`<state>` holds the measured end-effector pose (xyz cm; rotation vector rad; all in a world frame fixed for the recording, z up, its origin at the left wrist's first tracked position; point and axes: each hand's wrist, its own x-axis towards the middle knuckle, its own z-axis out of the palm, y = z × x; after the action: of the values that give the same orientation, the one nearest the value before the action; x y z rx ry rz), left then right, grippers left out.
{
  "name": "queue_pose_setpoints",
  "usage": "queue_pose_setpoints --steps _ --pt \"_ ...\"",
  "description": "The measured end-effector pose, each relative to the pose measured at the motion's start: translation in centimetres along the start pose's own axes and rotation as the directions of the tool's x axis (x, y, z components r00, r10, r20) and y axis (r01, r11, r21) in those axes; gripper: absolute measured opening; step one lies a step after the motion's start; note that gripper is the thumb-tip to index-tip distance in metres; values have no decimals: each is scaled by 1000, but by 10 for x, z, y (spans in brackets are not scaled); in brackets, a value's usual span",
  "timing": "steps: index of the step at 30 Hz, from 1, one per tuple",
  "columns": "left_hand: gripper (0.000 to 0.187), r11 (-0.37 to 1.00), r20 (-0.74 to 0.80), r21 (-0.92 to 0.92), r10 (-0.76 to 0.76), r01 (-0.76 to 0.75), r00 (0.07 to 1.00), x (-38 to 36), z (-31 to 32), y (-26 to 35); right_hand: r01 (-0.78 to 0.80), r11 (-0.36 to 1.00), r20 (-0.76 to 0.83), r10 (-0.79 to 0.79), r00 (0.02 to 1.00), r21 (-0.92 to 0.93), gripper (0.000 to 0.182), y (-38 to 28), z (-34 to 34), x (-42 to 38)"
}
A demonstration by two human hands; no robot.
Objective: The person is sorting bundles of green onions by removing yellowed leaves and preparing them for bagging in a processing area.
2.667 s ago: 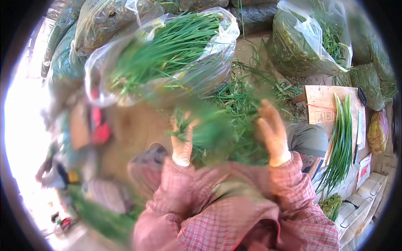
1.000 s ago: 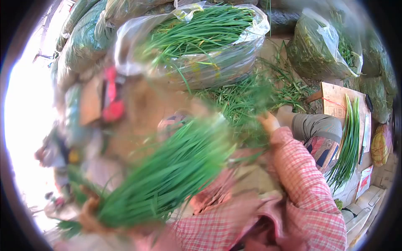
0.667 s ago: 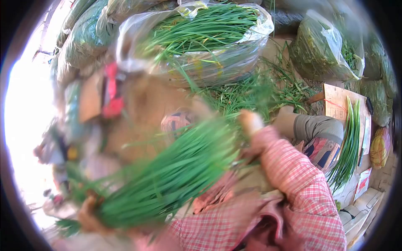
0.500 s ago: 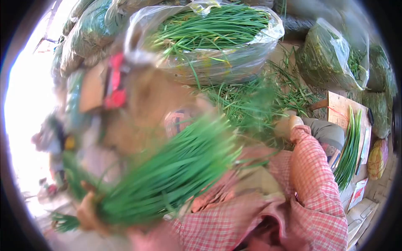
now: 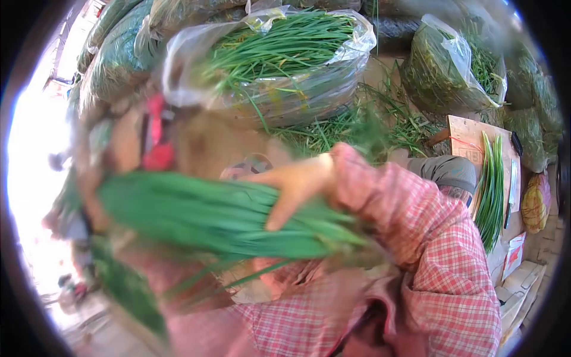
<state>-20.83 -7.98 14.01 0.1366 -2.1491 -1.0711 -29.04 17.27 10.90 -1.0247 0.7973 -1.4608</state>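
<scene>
A thick bundle of green chives lies across my lap, almost level. My right hand, in a pink checked sleeve, reaches over from the right, its fingers wrapped over the top of the bundle near the middle. My left hand is a blur at the bundle's left end and appears to grip it there. The leaf tips point right, toward my right elbow.
A large clear bag of chives stands ahead, with another bag at the upper right. Loose chives litter the ground between them. At the right, a wooden board carries a laid-out row of chives. Green sacks pile up at the upper left.
The bundle swung from a slant to nearly level and rose. My right hand left the loose chives on the ground and came across onto the bundle.
</scene>
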Motion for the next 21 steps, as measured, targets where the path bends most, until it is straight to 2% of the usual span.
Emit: queue_pose_setpoints --steps 2,3,5,7,8,9,11,12,15,16,19,20,21 --pt "23 956 50 -192 -215 220 975 -1 12 -21 10 976 -60 3 998 218 80 22 6 -38" --pt "24 901 87 -293 -308 320 947 0 17 -31 73 947 -30 -67 997 313 84 41 3 -47" --pt "26 727 158 -486 -472 485 867 -5 25 -47 -12 846 -153 110 982 532 87 35 23 -76" --pt "27 538 240 -631 -549 559 801 -7 31 -61 7 853 -207 120 971 523 93 55 31 -90" --pt "28 436 276 -695 -573 572 772 -8 32 -65 82 887 -322 77 944 454 94 66 35 -98" --pt "29 345 304 -748 -581 567 755 -10 31 -70 80 877 -353 106 930 475 94 73 39 -106" --pt "30 208 360 -803 -577 559 733 -13 28 -77 88 848 -318 98 943 523 75 77 49 -119" --pt "31 181 375 -811 -571 557 731 -15 25 -79 62 914 -379 105 919 402 56 83 47 -126" --pt "34 138 395 -826 -550 547 735 -22 14 -85 -127 928 -452 286 845 350 39 84 47 -134" --pt "34 123 399 -834 -539 538 742 -26 6 -87 -80 965 -480 194 855 248 24 85 47 -141" --pt "37 87 416 -848 -502 523 759 -32 -9 -96 -110 927 -575 312 756 359 24 54 72 -144" --pt "38 75 415 -856 -491 512 766 -34 -17 -99 -183 858 -535 452 714 480 19 54 70 -157" --pt "38 71 413 -861 -481 504 773 -37 -26 -101 -82 883 -617 386 686 461 16 49 73 -167"
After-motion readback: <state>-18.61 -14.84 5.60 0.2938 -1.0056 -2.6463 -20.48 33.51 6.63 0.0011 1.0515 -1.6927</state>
